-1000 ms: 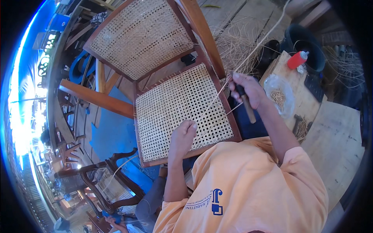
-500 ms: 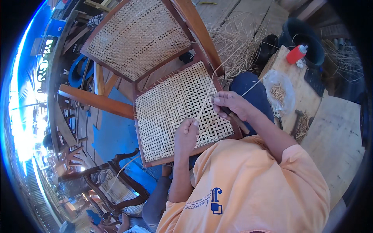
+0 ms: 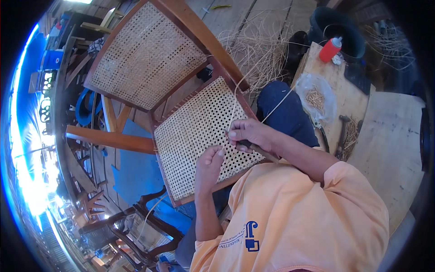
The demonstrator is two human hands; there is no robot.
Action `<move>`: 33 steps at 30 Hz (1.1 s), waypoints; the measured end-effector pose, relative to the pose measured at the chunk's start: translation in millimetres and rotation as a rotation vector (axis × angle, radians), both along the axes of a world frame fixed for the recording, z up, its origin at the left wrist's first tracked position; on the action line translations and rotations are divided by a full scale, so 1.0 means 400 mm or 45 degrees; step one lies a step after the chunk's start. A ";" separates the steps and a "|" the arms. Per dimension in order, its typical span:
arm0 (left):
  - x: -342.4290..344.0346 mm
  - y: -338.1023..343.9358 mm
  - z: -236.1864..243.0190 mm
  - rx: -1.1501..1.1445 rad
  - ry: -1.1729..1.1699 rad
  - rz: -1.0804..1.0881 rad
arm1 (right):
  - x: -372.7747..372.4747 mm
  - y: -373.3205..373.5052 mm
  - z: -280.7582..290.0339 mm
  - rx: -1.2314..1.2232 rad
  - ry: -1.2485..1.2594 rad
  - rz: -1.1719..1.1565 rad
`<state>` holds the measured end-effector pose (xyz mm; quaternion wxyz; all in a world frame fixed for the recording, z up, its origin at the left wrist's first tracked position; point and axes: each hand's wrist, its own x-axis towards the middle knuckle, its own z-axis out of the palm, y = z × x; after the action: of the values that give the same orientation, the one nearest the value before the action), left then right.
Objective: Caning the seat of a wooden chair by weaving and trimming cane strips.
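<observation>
Above the woven cane seat (image 3: 190,136) of a wooden chair, my hands are close together. My left hand (image 3: 208,170) is closed, thumb on bent fingers, pinching the end of a thin cane strand (image 3: 234,106). My right hand (image 3: 249,133) is closed on that strand near the seat's right side and also grips a wooden-handled tool (image 3: 265,153), whose tip I cannot make out. From the right hand the strand curves up past the seat frame. Another stretch of cane (image 3: 277,107) slants across my dark-clothed knee.
The caned backrest (image 3: 145,56) leans beyond the seat. To the right, a wooden bench (image 3: 337,81) bears a red squeeze bottle (image 3: 329,51), a plastic bag of small pegs (image 3: 316,100) and a hammer (image 3: 342,136). Loose cane strands (image 3: 260,54) heap on the floor, near a dark bucket (image 3: 337,29).
My right hand has moved left and down, closer to my left hand, so the strand between them is shorter. The whole view has shifted slightly too.
</observation>
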<state>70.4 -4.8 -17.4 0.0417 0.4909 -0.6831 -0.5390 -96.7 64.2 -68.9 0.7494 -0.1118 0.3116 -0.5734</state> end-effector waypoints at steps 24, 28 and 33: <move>-0.175 -0.139 0.023 -0.998 -0.014 -0.541 | -0.185 -0.038 -0.031 0.055 0.454 -0.422; -0.277 -0.086 0.019 -0.513 0.010 -0.335 | -0.147 -0.066 0.000 -0.003 0.421 -0.397; -0.272 -0.076 -0.043 -0.430 0.186 -0.231 | -0.187 -0.042 0.018 0.017 0.320 -0.357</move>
<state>-38.5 -35.1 -34.5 0.1240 0.3729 -0.8005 -0.4524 -171.6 47.4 -61.8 0.6182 -0.1332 0.4190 -0.6516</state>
